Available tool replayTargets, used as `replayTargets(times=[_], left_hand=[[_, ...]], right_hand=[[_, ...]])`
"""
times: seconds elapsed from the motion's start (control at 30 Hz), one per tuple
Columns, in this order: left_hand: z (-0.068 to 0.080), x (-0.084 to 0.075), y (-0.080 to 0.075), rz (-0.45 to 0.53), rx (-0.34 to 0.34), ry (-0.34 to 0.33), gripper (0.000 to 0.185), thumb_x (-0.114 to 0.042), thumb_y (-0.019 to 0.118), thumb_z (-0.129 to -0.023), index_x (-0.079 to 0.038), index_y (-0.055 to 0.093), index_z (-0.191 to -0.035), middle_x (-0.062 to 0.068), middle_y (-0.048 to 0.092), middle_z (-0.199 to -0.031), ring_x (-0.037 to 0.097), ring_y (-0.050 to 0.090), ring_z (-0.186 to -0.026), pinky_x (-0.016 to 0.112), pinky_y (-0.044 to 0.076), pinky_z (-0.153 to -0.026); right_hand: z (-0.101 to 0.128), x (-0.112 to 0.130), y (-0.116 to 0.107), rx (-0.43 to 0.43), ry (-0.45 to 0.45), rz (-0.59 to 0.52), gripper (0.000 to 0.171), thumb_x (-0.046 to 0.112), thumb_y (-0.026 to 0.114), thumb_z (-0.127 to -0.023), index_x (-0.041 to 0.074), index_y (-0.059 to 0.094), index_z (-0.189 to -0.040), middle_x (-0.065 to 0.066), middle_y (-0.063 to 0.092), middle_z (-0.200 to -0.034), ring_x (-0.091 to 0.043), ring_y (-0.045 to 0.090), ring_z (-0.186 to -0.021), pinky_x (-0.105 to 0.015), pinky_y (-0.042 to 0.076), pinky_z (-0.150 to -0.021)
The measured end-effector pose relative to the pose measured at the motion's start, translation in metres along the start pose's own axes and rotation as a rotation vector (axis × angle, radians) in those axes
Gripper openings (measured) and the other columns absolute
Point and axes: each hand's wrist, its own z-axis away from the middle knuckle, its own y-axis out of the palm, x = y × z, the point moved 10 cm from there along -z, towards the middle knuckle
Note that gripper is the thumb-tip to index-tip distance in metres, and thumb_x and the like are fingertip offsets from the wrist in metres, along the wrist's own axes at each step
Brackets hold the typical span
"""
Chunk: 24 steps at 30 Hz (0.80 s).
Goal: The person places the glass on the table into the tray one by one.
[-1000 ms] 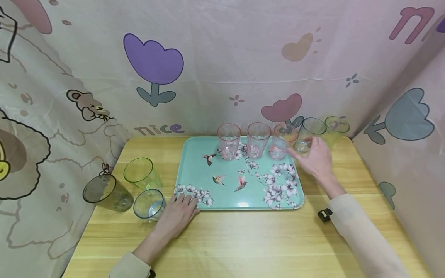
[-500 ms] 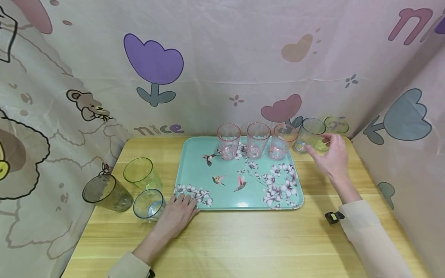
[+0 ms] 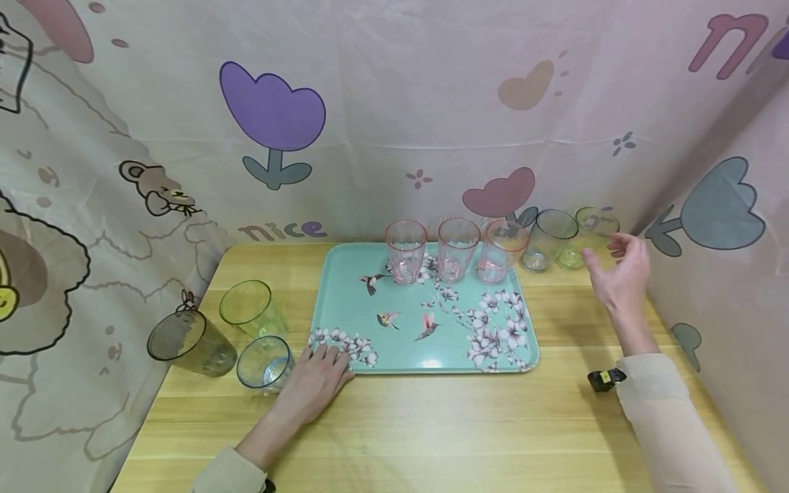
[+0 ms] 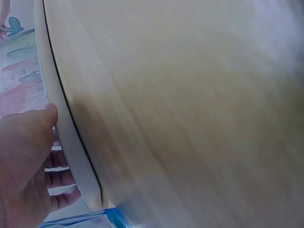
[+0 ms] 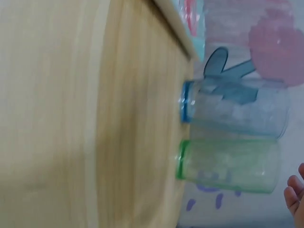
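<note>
My left hand point(image 3: 316, 382) rests on the front left corner of a turquoise tray point(image 3: 345, 294) printed with flowers and birds. In the left wrist view its thumb lies at the tray's rim point(image 4: 66, 128), the fingers stretched over the corner. Three pink-rimmed glasses point(image 3: 406, 252) stand in a row along the tray's back edge. Right of the tray, on the table, a clear blue-tinted glass point(image 5: 237, 107) stands beside a green glass point(image 5: 232, 164). My right hand point(image 3: 622, 277) is just right of the green glass, thumb and fingers spread apart, holding nothing.
On the left side of the wooden table point(image 3: 444, 431) stand a green glass point(image 3: 249, 308), a blue-rimmed glass point(image 3: 264, 363) close to my left hand, and a tall grey-brown glass point(image 3: 197, 346) at the edge. A printed curtain point(image 3: 382, 89) hangs behind.
My right hand has moved right, away from the blue-tinted glass and past the green one, with its fingers spread. The left hand, the tray and the glasses have stayed in place.
</note>
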Motion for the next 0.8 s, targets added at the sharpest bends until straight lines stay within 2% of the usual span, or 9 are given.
replayTargets(times=[0.2,0.27,0.5,0.67,0.8], left_hand=[[0.000,0.000,0.001,0.015,-0.002,-0.003,0.028,-0.042,0.062,-0.105,-0.014,0.061,-0.103,0.007,0.066,-0.097,0.028,0.063,-0.095,0.052,0.056,-0.091],[0.000,0.000,0.000,0.016,-0.003,-0.005,0.028,-0.042,0.062,-0.105,-0.014,0.062,-0.104,0.007,0.066,-0.097,0.028,0.064,-0.095,0.053,0.056,-0.092],[-0.001,0.000,-0.001,0.010,-0.014,0.000,0.028,-0.042,0.062,-0.105,-0.014,0.061,-0.103,0.006,0.066,-0.096,0.027,0.064,-0.094,0.053,0.056,-0.093],[0.000,0.000,0.000,0.017,-0.008,-0.002,0.028,-0.042,0.062,-0.105,-0.013,0.062,-0.103,0.007,0.066,-0.097,0.027,0.064,-0.094,0.052,0.056,-0.092],[0.000,0.000,0.000,0.017,-0.005,-0.004,0.029,-0.042,0.062,-0.105,-0.014,0.062,-0.104,0.007,0.067,-0.098,0.027,0.064,-0.095,0.052,0.056,-0.092]], right_hand=[[-0.006,-0.029,0.000,0.056,0.103,0.130,0.072,0.047,0.069,-0.093,-0.002,0.052,-0.143,-0.024,0.055,-0.131,-0.031,0.049,-0.115,-0.034,0.033,-0.096],[-0.007,-0.037,0.001,0.079,0.115,0.155,0.072,0.049,0.066,-0.095,-0.001,0.050,-0.145,-0.025,0.054,-0.133,-0.036,0.049,-0.119,-0.040,0.035,-0.098],[-0.018,-0.055,0.004,0.117,0.106,0.204,0.081,0.058,0.060,-0.095,-0.005,0.048,-0.145,-0.031,0.053,-0.132,-0.044,0.049,-0.120,-0.055,0.036,-0.099],[-0.022,-0.072,0.011,0.207,0.150,0.279,0.087,0.065,0.055,-0.098,-0.004,0.044,-0.149,-0.032,0.050,-0.136,-0.047,0.046,-0.123,-0.061,0.036,-0.102],[-0.025,-0.078,0.017,0.270,0.152,0.309,0.093,0.069,0.051,-0.098,-0.005,0.040,-0.152,-0.034,0.049,-0.138,-0.050,0.045,-0.125,-0.065,0.036,-0.104]])
